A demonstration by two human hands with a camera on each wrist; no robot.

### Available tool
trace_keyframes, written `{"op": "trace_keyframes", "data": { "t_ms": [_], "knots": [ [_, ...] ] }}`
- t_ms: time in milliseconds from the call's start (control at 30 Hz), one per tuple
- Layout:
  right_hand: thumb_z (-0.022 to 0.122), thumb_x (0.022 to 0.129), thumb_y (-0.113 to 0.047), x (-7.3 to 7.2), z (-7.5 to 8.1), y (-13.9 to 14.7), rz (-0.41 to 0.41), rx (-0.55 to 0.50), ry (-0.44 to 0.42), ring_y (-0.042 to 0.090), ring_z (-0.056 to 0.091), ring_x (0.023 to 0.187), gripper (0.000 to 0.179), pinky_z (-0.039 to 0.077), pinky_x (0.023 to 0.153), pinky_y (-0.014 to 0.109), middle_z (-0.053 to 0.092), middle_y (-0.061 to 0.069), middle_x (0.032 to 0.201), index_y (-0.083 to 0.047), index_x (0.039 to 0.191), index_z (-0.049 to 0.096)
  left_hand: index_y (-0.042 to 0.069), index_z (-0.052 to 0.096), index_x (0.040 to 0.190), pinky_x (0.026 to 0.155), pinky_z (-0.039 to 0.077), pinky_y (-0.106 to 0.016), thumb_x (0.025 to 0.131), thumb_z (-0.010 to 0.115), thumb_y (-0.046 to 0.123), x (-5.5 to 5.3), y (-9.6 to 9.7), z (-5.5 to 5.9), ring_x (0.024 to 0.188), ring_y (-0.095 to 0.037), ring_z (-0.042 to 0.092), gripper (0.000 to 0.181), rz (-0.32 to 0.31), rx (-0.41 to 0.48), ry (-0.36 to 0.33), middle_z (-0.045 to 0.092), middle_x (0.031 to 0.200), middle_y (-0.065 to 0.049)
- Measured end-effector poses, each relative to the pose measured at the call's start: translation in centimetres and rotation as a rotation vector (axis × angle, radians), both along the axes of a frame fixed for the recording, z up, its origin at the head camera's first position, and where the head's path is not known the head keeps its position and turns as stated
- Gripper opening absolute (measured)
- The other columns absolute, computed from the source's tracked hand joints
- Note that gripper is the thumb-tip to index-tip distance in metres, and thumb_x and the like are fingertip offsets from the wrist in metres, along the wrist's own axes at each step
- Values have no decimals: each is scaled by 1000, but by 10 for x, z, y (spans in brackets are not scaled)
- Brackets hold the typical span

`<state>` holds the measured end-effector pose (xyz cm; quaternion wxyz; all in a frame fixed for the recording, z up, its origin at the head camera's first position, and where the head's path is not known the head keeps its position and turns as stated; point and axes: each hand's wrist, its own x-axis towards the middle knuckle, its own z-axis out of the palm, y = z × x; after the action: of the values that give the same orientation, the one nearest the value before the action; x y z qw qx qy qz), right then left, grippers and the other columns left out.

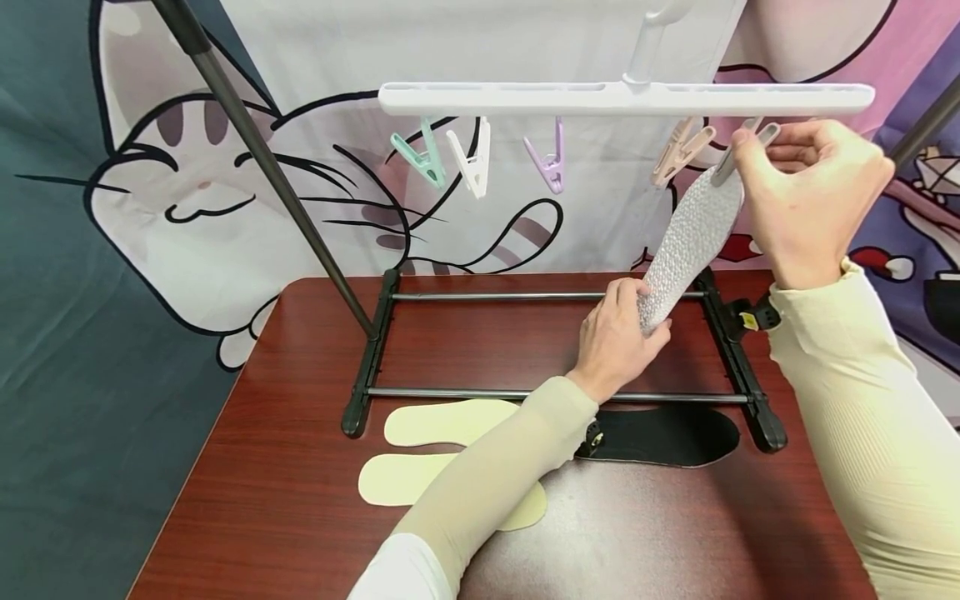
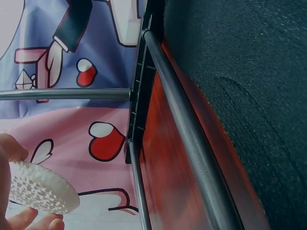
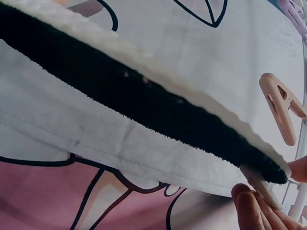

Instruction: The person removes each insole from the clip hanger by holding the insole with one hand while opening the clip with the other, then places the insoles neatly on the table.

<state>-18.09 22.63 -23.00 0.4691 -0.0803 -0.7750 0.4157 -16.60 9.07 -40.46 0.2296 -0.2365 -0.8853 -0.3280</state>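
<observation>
A shoe insole [image 1: 693, 237], with a pebbled whitish-grey face, hangs at a slant below the right part of a white hanger bar [image 1: 525, 100]. My left hand [image 1: 618, 337] pinches its lower end; the left wrist view shows that insole end [image 2: 45, 189] between thumb and fingers. Up at the bar, my right hand [image 1: 813, 187] pinches a grey clothespin [image 1: 723, 167] whose jaws overlap the insole's top end. The right wrist view shows the insole's black underside [image 3: 120, 91] and the clothespin [image 3: 264, 189] at its tip. A beige clothespin [image 1: 675, 154] hangs just left of them.
Green [image 1: 423, 154], white [image 1: 472, 158] and purple clothespins [image 1: 551, 158] hang further left. A metal rack base [image 1: 540, 393] stands on the brown table [image 1: 285, 467], with a slanted pole [image 1: 277, 175]. Two pale yellow insoles [image 1: 397, 479] and a black insole [image 1: 667, 437] lie in front.
</observation>
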Motion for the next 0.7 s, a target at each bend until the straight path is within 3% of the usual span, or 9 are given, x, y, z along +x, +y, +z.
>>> {"op": "trace_keyframes", "data": {
  "t_ms": [133,333,700],
  "knots": [
    [76,78,-35,0,0,1,5,-13,5,-14,61,63,13,48,66,7,61,-21,68,-23,82,73,14,55,119,71,52,-22,82,78,36,1,-2,0,88,-11,64,49,-8,3,5,59,111,2],
    [75,78,-33,0,1,2,3,0,19,-14,61,62,22,47,65,6,62,-22,68,-13,87,78,12,52,115,63,51,-24,76,78,27,1,-5,-2,83,-12,64,49,-30,10,32,59,103,2],
    [72,79,-29,2,3,-1,25,24,47,-17,58,59,25,44,61,3,67,-18,70,-7,88,78,14,57,111,60,51,-24,76,78,23,2,-6,0,81,-11,62,42,23,3,81,58,99,4]
  ]
}}
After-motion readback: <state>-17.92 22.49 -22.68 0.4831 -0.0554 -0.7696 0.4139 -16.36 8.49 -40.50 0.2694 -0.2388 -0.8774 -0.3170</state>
